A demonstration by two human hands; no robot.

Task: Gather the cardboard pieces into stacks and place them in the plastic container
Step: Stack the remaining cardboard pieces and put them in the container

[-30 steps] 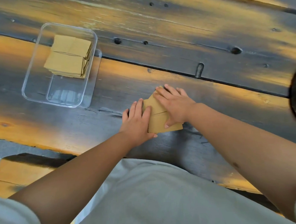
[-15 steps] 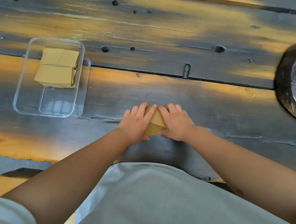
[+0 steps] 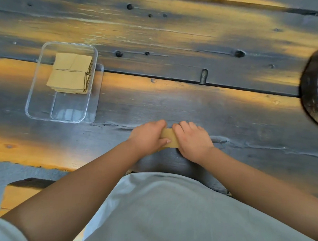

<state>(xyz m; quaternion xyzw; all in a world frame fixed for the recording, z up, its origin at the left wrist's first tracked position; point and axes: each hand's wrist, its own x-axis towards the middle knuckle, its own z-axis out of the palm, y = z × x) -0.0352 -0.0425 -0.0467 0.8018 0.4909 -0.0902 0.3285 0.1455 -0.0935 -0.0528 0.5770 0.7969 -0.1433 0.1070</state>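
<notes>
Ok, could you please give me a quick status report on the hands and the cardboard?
Left hand and right hand grip brown cardboard stack on table. Clear plastic container part filled. Path clear.

Left hand (image 3: 149,137) and right hand (image 3: 192,139) side by side, fingers curled in a grip, forearms converging.

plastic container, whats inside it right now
Stacks of cardboard pieces fill the far end of the plastic container; its near end is bare. How many pieces lie under the top ones is hidden.
</notes>
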